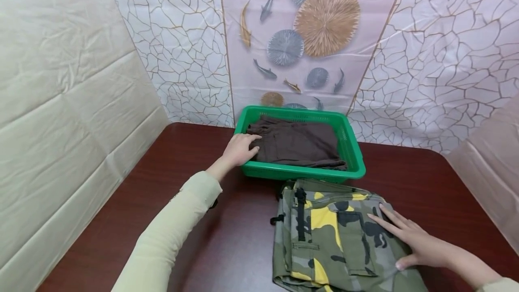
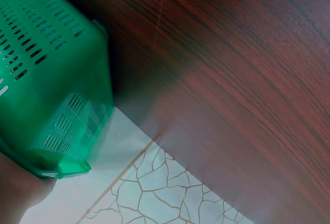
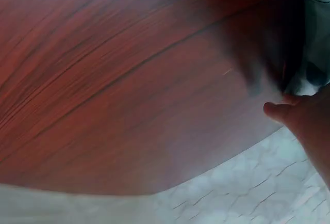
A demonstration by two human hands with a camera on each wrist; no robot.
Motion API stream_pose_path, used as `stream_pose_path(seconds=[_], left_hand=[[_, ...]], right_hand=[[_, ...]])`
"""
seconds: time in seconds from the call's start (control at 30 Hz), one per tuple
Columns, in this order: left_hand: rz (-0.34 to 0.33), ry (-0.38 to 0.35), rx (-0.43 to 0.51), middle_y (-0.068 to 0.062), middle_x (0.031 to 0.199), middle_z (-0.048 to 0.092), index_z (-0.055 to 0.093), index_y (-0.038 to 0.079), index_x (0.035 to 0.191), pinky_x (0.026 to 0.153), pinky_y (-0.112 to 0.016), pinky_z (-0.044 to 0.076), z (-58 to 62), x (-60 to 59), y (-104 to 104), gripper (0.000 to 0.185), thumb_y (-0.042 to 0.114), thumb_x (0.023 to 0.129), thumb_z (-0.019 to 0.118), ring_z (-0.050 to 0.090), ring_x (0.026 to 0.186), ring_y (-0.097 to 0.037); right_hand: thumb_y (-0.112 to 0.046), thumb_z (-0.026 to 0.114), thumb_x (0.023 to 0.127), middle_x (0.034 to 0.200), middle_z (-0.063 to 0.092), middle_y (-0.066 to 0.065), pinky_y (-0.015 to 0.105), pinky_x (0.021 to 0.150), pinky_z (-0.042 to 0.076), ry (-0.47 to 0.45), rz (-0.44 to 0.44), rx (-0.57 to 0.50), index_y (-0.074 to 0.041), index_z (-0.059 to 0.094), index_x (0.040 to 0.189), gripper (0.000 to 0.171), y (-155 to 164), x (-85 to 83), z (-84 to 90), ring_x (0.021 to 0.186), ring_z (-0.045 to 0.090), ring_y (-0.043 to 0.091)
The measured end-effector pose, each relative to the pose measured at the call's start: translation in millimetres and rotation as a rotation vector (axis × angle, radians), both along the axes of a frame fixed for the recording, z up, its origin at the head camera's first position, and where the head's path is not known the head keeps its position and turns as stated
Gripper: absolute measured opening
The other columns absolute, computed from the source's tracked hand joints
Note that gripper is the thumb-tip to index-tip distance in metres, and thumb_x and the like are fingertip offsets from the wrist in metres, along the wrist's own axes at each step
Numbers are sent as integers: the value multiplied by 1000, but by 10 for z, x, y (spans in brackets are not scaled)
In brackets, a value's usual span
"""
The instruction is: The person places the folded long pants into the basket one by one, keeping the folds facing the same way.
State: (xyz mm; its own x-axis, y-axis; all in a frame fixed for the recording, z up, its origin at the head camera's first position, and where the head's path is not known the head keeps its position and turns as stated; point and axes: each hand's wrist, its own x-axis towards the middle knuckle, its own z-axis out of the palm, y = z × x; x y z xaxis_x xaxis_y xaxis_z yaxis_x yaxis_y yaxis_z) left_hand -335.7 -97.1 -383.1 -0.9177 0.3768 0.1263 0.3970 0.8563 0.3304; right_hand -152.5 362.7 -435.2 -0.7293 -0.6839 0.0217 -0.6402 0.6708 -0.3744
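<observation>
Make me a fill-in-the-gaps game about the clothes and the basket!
1. The basket on the table is coloured ____.
2. The left hand touches the folded ____ cloth inside it.
3. The right hand lies flat on the ____-patterned garment.

Missing words: green; brown; camouflage
</observation>
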Motion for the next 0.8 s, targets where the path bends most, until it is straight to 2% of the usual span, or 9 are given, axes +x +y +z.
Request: stream_pose_path(seconds=[0.03, 0.1, 0.17, 0.37, 0.6, 0.7, 0.8], left_hand=[[0, 3, 1, -8, 136, 55, 52, 17, 136, 113, -44, 29, 2, -1, 2, 41, 25, 96, 52, 45, 129, -27], [-4, 3, 6, -8, 136, 55, 52, 17, 136, 113, -44, 28, 5, -3, 6, 41, 25, 97, 52, 45, 130, -27], [-9, 2, 11, -8, 136, 55, 52, 16, 136, 113, -44, 29, 9, -5, 9, 41, 25, 97, 52, 46, 129, -27], [-16, 5, 15, -8, 136, 55, 52, 16, 136, 112, -44, 29, 17, -9, 17, 40, 25, 97, 52, 46, 129, -27], [-11, 18, 16, -8, 133, 58, 53, 16, 135, 111, -44, 31, -11, -9, 22, 39, 24, 97, 53, 49, 126, -27], [-16, 9, 22, -8, 131, 59, 53, 16, 135, 111, -44, 31, -18, -3, 12, 39, 25, 97, 51, 50, 125, -27], [-14, 28, 76, -8, 126, 61, 56, 15, 133, 108, -45, 35, 2, 8, -17, 36, 24, 98, 50, 52, 121, -27]], right_hand=[[-44, 75, 64, 160, -3, 8, 71, 71, 37, -20, -8, 0, -9, 27, 149, 103, -50, -7, 0, 146, -6, 27], [-47, 72, 65, 159, -2, 14, 74, 73, 34, -67, -20, 9, -11, 25, 150, 103, -149, -26, 22, 137, 7, 56], [-50, 70, 66, 157, -1, 21, 76, 75, 32, -111, -29, 22, -14, 24, 151, 103, -252, -54, 65, 122, 21, 69], [-59, 66, 65, 151, 7, 34, 75, 81, 32, -173, -24, 68, -19, 21, 151, 105, -498, -159, 152, 126, 18, 67], [-57, 69, 66, 150, 7, 35, 69, 86, 38, -223, -36, 124, -26, 16, 152, 106, -765, -229, 159, 127, 21, 64], [-57, 69, 67, 150, 6, 36, 69, 85, 38, -239, -25, 116, -24, 16, 152, 105, -850, -237, 172, 126, 20, 65], [-56, 69, 68, 150, 5, 36, 69, 86, 38, -247, -16, 105, -22, 17, 152, 104, -913, -263, 226, 127, 19, 64]])
